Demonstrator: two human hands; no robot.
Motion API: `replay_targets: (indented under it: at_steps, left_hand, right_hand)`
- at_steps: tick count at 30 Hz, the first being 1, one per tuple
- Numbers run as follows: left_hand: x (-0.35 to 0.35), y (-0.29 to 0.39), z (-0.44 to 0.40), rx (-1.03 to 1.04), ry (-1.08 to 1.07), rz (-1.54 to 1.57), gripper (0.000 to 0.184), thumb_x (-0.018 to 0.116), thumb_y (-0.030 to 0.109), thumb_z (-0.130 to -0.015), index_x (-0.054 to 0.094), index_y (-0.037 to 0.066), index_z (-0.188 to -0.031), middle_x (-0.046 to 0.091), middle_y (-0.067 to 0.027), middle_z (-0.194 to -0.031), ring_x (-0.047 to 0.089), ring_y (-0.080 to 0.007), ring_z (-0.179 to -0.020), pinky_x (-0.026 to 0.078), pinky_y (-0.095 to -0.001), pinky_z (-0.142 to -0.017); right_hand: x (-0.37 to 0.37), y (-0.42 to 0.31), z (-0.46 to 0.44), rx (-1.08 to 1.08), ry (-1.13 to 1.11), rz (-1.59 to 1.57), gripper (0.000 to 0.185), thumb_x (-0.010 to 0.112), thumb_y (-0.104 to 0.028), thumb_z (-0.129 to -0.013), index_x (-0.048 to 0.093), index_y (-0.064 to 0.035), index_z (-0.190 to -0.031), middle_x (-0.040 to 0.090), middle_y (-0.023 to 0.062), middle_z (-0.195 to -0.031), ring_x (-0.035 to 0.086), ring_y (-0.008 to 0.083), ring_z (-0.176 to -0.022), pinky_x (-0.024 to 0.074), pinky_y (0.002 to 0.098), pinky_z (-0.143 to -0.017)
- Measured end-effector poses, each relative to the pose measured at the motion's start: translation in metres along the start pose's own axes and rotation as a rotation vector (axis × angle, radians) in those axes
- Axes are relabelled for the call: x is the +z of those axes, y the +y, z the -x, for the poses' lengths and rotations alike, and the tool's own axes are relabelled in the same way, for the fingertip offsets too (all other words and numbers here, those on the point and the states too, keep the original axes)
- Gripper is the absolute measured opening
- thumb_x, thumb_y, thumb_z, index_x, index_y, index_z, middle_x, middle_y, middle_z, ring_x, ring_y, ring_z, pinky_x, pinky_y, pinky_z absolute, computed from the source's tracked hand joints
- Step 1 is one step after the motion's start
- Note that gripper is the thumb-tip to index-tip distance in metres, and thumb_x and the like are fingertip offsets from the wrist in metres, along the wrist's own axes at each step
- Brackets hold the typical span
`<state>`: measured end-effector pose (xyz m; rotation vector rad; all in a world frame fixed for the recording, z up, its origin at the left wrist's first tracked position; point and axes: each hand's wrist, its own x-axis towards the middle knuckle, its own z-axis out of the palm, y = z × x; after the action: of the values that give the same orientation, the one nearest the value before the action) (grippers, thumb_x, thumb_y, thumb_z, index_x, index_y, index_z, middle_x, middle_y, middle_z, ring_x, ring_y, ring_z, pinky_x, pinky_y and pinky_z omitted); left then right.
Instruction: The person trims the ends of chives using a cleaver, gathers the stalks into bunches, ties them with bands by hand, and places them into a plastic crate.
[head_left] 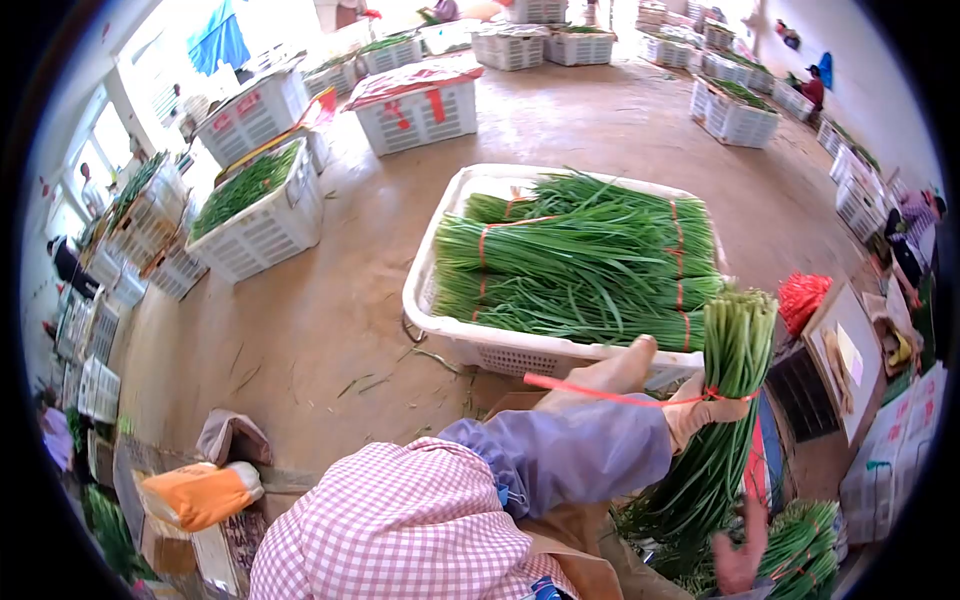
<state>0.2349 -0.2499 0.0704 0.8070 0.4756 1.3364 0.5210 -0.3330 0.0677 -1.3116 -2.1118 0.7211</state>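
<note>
My left hand (692, 408), at the end of a purple sleeve, is closed around an upright bunch of garlic chives (740, 340). Pale stem ends point up and green leaves hang down. A red tie (620, 396) circles the bunch, its loose end stretching left. Lower down, my right hand (742, 548) has its fingers apart beside the hanging leaves, holding nothing visible. Tied chive bunches (800, 550) lie close to its right. Ahead, a white plastic crate (425, 290) holds several bunches of chives (580, 260) bound with red ties.
White crates of greens (265, 235) stand to the left, with a covered crate (418, 115) farther back. At right are a red bundle of ties (803, 300), a cardboard piece (845, 350) and a seated person (915, 225). An orange bag (195, 495) lies at lower left.
</note>
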Motion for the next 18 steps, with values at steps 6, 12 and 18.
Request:
replay_targets:
  at_steps: [6,12,18]
  left_hand:
    - [-0.016,0.042,0.020,0.275,0.141,-0.130,0.089,0.081,0.050,-0.078,0.040,0.006,-0.143,0.056,-0.0078,-0.131,0.051,-0.0213,-0.125,0.049,-0.0398,-0.095]
    - [-0.044,0.120,0.081,0.122,0.196,-0.987,0.050,0.072,0.038,-0.086,0.061,0.008,-0.125,0.062,-0.0176,-0.126,0.057,-0.0310,-0.120,0.050,-0.0376,-0.096]
    - [-0.114,0.075,0.119,0.161,0.077,-0.887,0.061,0.075,0.031,-0.086,0.054,0.010,-0.139,0.052,-0.0127,-0.145,0.051,-0.0267,-0.132,0.035,-0.0391,-0.113]
  right_hand:
    - [0.052,-0.050,-0.043,-0.018,0.245,-0.077,0.068,0.062,-0.001,-0.080,0.040,0.0056,-0.144,0.054,0.0207,-0.135,0.055,0.0316,-0.120,0.0402,0.0408,-0.106]
    - [0.143,-0.094,-0.076,0.200,0.165,0.105,0.080,0.075,-0.008,-0.072,0.042,0.0017,-0.144,0.055,0.0280,-0.129,0.054,0.0441,-0.117,0.0413,0.0483,-0.102]
    - [0.189,-0.056,-0.077,-0.182,0.247,0.061,0.076,0.078,-0.012,-0.075,0.044,0.0033,-0.141,0.059,0.0261,-0.120,0.057,0.0445,-0.108,0.0450,0.0487,-0.092]
